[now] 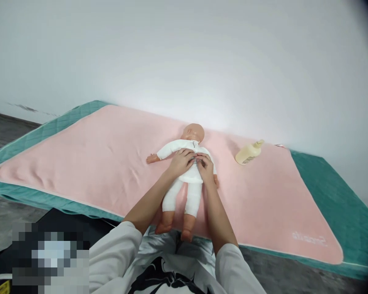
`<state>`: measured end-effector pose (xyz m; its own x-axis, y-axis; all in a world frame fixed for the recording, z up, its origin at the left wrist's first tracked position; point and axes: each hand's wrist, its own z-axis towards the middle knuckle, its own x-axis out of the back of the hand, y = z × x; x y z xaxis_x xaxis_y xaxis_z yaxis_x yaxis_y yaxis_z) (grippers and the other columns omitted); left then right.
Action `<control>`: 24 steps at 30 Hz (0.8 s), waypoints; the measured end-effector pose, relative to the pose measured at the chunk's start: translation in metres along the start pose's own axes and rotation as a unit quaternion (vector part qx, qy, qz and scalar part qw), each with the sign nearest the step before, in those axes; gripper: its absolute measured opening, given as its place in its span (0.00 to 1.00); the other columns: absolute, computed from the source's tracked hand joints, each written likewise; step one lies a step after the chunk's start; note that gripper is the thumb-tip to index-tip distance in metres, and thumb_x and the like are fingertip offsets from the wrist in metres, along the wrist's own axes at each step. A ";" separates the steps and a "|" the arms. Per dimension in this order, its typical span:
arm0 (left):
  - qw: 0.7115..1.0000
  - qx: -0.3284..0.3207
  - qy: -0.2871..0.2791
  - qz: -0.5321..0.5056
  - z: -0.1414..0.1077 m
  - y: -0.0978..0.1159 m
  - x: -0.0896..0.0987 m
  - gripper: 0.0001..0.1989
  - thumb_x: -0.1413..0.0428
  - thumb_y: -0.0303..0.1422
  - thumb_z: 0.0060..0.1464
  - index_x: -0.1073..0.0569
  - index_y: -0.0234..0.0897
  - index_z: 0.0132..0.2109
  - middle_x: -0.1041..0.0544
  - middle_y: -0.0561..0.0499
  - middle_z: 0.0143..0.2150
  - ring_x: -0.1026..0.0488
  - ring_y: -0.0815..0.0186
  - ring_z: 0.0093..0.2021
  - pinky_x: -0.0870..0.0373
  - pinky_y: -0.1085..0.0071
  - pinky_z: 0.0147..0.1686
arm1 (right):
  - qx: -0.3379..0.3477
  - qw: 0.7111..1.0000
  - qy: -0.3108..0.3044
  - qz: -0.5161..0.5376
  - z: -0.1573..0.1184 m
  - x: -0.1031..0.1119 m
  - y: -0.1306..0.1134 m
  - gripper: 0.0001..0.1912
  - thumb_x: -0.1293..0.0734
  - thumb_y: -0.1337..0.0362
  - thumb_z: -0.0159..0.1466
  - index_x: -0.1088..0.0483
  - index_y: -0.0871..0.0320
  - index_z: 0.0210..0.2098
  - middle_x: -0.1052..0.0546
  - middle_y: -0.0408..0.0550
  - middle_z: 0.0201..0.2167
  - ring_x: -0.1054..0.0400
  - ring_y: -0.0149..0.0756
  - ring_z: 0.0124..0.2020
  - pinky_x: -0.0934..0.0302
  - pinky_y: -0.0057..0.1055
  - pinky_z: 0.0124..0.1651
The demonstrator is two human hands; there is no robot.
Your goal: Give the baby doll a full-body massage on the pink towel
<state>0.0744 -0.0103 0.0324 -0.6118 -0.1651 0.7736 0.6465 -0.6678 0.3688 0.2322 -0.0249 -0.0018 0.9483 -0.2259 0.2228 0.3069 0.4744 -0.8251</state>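
A baby doll [194,131] lies lengthwise before me, its head toward the wall and its feet at the near edge. It wears a white long-sleeved top [188,176] and white trousers [193,198]. My left hand [182,161] rests on the middle of the top, fingers bent and closed at the fabric. Close beside it, my right hand [205,165] has its fingers curled in a pinch on the same cloth. The fingertips of both hands nearly meet; the exact bit between them is too small to make out. A short dark tie shows near the neckline.
The doll lies on a pink mat [257,204] over a green quilted pad [328,192]. To the right, a pale yellow pump bottle [247,154] lies tilted on the mat. A white wall [184,61] borders the far side. A black object [64,222], partly blurred out, is at lower left.
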 end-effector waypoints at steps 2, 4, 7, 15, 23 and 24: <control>1.000 0.005 0.007 -0.006 -0.003 -0.001 -0.003 0.12 0.49 0.30 0.60 0.25 0.38 0.48 0.24 0.47 0.50 0.33 0.58 0.52 0.35 0.59 0.53 | -0.001 1.000 0.002 0.000 -0.003 0.000 0.002 0.09 0.37 0.67 0.62 0.24 0.53 0.36 0.25 0.49 0.44 0.32 0.38 0.50 0.37 0.39 0.55; 1.000 0.006 0.013 -0.013 -0.004 -0.002 -0.005 0.12 0.50 0.31 0.61 0.25 0.38 0.48 0.24 0.47 0.50 0.33 0.58 0.52 0.35 0.59 0.52 | 0.001 1.000 0.000 0.004 -0.004 0.000 0.004 0.09 0.37 0.67 0.62 0.24 0.52 0.36 0.25 0.48 0.45 0.32 0.37 0.51 0.38 0.39 0.57; 1.000 0.005 0.014 -0.019 -0.006 -0.005 -0.007 0.12 0.50 0.32 0.61 0.25 0.38 0.49 0.25 0.47 0.50 0.33 0.58 0.52 0.35 0.59 0.53 | 0.002 1.000 -0.006 0.012 -0.004 0.000 0.005 0.09 0.37 0.67 0.63 0.24 0.52 0.37 0.25 0.48 0.45 0.32 0.37 0.51 0.39 0.39 0.58; 1.000 0.013 0.003 -0.017 -0.007 -0.006 -0.008 0.13 0.51 0.32 0.62 0.26 0.39 0.50 0.25 0.46 0.51 0.34 0.57 0.53 0.35 0.57 0.54 | -0.009 1.000 -0.014 0.002 -0.004 0.000 0.004 0.09 0.37 0.65 0.63 0.24 0.52 0.37 0.24 0.47 0.45 0.32 0.38 0.51 0.40 0.41 0.60; 0.996 0.019 0.071 -0.041 -0.010 -0.003 -0.007 0.16 0.53 0.30 0.62 0.31 0.37 0.55 0.27 0.43 0.52 0.33 0.57 0.56 0.36 0.53 0.57 | -0.007 1.000 0.004 0.004 -0.007 0.003 -0.002 0.11 0.38 0.63 0.65 0.26 0.52 0.43 0.27 0.49 0.50 0.35 0.38 0.55 0.41 0.42 0.61; 0.996 0.019 0.080 -0.038 -0.010 -0.003 -0.007 0.16 0.53 0.30 0.62 0.32 0.36 0.55 0.27 0.43 0.54 0.34 0.57 0.57 0.37 0.53 0.58 | -0.002 1.000 0.009 -0.002 -0.008 0.003 -0.002 0.12 0.38 0.62 0.65 0.26 0.52 0.45 0.28 0.49 0.52 0.36 0.39 0.56 0.42 0.42 0.62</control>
<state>0.0724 -0.0147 0.0206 -0.7225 -0.2307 0.6518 0.6108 -0.6547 0.4453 0.2337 -0.0327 -0.0037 0.9453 -0.2429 0.2177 0.3110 0.4699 -0.8261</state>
